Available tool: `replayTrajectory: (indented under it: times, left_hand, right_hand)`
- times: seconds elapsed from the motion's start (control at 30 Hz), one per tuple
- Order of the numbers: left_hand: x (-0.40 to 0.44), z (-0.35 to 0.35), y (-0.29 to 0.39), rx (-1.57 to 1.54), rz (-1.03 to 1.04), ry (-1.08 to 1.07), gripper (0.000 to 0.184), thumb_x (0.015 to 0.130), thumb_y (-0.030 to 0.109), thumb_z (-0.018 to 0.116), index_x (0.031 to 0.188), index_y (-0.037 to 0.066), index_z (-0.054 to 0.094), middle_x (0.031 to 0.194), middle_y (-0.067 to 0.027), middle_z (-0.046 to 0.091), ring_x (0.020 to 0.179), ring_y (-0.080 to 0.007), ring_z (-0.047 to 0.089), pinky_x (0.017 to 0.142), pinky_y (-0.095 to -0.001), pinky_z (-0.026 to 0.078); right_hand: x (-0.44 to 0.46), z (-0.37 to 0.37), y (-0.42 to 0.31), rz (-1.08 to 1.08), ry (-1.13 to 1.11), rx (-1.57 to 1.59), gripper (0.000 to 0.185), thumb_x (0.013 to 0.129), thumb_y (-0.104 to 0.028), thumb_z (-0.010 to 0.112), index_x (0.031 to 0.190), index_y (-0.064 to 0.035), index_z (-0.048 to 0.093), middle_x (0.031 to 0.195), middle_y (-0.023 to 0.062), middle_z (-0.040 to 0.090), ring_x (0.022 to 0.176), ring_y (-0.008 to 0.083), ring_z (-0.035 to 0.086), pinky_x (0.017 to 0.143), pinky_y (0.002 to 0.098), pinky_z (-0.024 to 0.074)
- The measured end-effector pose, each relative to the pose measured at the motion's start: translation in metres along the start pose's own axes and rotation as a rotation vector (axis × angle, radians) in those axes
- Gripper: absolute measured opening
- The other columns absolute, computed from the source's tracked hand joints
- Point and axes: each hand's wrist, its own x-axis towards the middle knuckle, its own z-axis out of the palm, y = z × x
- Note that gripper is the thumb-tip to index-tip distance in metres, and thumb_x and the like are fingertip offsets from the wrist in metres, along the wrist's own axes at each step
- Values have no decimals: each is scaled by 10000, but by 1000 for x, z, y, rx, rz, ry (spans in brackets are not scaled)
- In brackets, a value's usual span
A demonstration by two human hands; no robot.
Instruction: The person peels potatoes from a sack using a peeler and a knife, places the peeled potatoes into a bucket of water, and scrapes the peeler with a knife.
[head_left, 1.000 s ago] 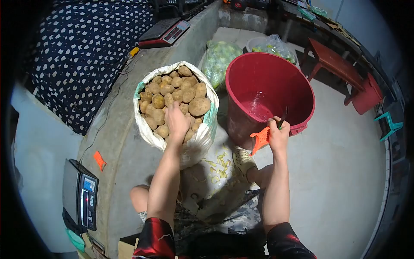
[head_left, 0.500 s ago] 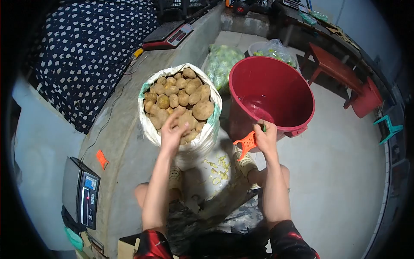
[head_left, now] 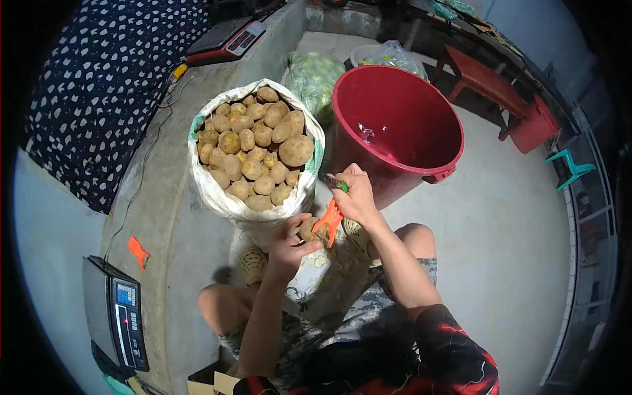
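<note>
- At the far left, the black scale (head_left: 124,322) faced you with keys and a lit screen, but its writing was too small to read.
- An orange piece (head_left: 139,252) lay apart from it on the concrete ledge (head_left: 172,197); no mark on it was legible.
- The red scale (head_left: 227,43) sat farther back, its panel lettering also unreadable.
- The open white sack (head_left: 205,181), full of potatoes, stood ahead of your left hand; you could make out no print.
- Your left hand (head_left: 288,249) held one potato (head_left: 307,230) low in front of the sack, fingers pinching its left side. Keeping those fingertips behind the blade's path seemed wisest.
- The orange peeler (head_left: 330,220) overlapped the potato's right side; blade contact could not be told. A shallow angle with light, even pressure seemed best.
- Your right hand (head_left: 357,197) had its fingers wrapped round the peeler's handle; a steady wrist suited the stroke.
- Beyond it, the red bucket (head_left: 408,112) showed no readable brand.
</note>
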Motion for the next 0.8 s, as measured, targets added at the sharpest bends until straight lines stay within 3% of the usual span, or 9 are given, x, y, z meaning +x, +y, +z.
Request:
replayTrajectory:
  times: [0.2, 0.27, 0.4, 0.5, 0.57, 0.6, 0.63, 0.7, 0.8]
  left_hand:
    - [-4, -2, 8, -20, -9, -46, 554, 770, -86, 746, 1257, -40, 485, 1119, -121, 639, 1067, -193, 622, 937, -327, 507]
    - [-6, -4, 11, 42, 1, -71, 554, 773, -86, 743, 1261, -61, 481, 1142, -127, 635, 1069, -193, 623, 942, -329, 503]
    - [-11, 1, 13, 29, 29, -86, 574, 771, -91, 735, 1282, -72, 474, 1150, -117, 637, 1064, -191, 623, 944, -328, 501]
    - [-9, -2, 17, -6, -60, -77, 607, 745, -74, 753, 1291, -67, 490, 1164, -112, 633, 1058, -188, 622, 949, -324, 499]
    - [-19, -8, 20, 53, -13, -221, 598, 731, -46, 759, 1276, -63, 514, 1168, -106, 629, 1071, -185, 615, 951, -323, 498]
    - [-22, -7, 20, -45, -14, -239, 577, 730, -26, 756, 1261, -55, 532, 1174, -99, 625, 1082, -180, 606, 958, -322, 490]
    - [-23, -6, 20, -43, -21, -252, 577, 730, -26, 756, 1261, -55, 532, 1174, -99, 625, 1082, -180, 606, 958, -322, 490]
    - [-20, -4, 15, -80, -43, -65, 552, 750, -37, 731, 1264, -49, 530, 1158, -88, 628, 1074, -170, 603, 955, -311, 482]
    - [-18, 9, 23, 58, -23, -21, 541, 761, -40, 723, 1265, -54, 529, 1134, -77, 634, 1058, -155, 602, 949, -299, 473]
  right_hand:
    - [1, 10, -3, -19, -45, -53, 410, 882, -278, 623, 589, 3, 567, 611, 140, 462, 673, 294, 469, 611, 425, 353]
    - [3, 6, -12, -18, -110, -49, 316, 835, -301, 618, 647, -52, 665, 608, 120, 488, 717, 279, 485, 695, 405, 342]
    - [7, 3, -2, -87, -129, -114, 273, 809, -279, 606, 669, -58, 685, 613, 120, 496, 721, 280, 487, 691, 403, 339]
    - [12, 7, 12, 20, -235, -68, 240, 778, -255, 593, 669, -64, 688, 629, 140, 525, 757, 283, 526, 711, 415, 359]
    - [16, 3, 35, 58, -76, -373, 214, 757, -235, 590, 681, -66, 698, 662, 169, 554, 803, 287, 565, 731, 430, 385]
    - [23, -6, 38, 269, -138, -209, 213, 745, -254, 609, 713, -74, 720, 708, 189, 580, 834, 300, 584, 743, 441, 403]
    - [17, -8, 36, 279, -127, -210, 213, 745, -254, 609, 713, -74, 720, 708, 189, 580, 834, 300, 584, 743, 441, 403]
    - [13, -10, 20, 126, -119, -149, 214, 721, -253, 624, 766, -82, 744, 713, 176, 574, 794, 310, 566, 721, 436, 397]
    - [7, -20, -21, 7, -178, -193, 226, 701, -258, 625, 790, -98, 757, 710, 158, 553, 787, 305, 538, 732, 429, 372]
